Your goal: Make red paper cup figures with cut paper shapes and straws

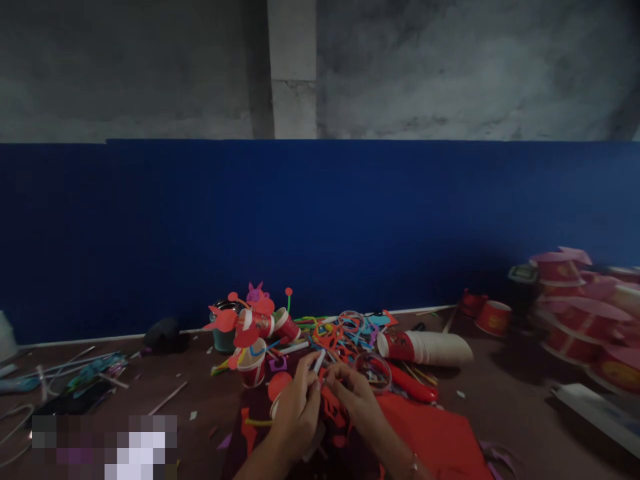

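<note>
Near the front of the table, my left hand (300,403) is closed, with a narrow white strip (319,362) pinched at its fingertips. Close beside it is my right hand (354,393), its thumb and fingers pressed together; what they hold is too small to make out. Red cut-out paper pieces (334,408) lie under and between both hands. To the left of my left hand stand decorated paper cups (251,365) with red paper shapes and bent coloured stems. A red paper disc (279,385) shows beside my left wrist.
A stack of nested paper cups (435,349) lies on its side at right. Before it are a red-handled tool (413,383) and a red paper sheet (435,433). Blurred red tubs (583,327) pile up far right. Sticks and scraps (95,373) litter the left. A blue panel (320,227) stands behind.
</note>
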`<state>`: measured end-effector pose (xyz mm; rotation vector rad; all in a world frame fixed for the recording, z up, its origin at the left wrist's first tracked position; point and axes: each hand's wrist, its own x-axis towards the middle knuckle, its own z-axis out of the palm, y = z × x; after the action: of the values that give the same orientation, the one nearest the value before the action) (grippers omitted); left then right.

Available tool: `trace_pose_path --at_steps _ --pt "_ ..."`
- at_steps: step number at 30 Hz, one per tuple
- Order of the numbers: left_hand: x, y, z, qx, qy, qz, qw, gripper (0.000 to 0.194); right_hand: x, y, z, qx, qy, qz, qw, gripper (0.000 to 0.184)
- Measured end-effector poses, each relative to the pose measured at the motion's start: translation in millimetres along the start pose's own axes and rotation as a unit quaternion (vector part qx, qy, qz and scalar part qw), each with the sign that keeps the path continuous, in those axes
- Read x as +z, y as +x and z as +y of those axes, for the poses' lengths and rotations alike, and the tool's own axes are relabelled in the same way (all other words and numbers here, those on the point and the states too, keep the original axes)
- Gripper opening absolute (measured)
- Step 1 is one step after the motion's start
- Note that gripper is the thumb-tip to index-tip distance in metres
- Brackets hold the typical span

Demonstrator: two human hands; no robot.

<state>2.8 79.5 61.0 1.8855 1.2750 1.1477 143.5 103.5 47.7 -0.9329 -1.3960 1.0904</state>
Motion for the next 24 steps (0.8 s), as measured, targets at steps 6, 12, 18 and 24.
trace_pose_path --at_steps 6,12,18,24 --pt "0.6 0 2 -0.012 -0.011 -0.016 1.000 0.038 0 0 6 -0.011 -0.011 -0.004 1.000 0.042" --pt "-0.5 3 -2 -0.026 -0.048 -0.013 0.998 0.038 -2 1 7 -0.012 -0.043 0.009 0.999 0.039" --pt "-1.8 4 1 -0.016 -0.090 0.002 0.996 0.037 -2 1 -1 -0.001 -0.028 0.016 0.999 0.038" --pt "-1.7 2 1 -0.036 -0.093 0.003 0.995 0.040 -2 2 3 -0.032 -0.050 0.010 0.998 0.032"
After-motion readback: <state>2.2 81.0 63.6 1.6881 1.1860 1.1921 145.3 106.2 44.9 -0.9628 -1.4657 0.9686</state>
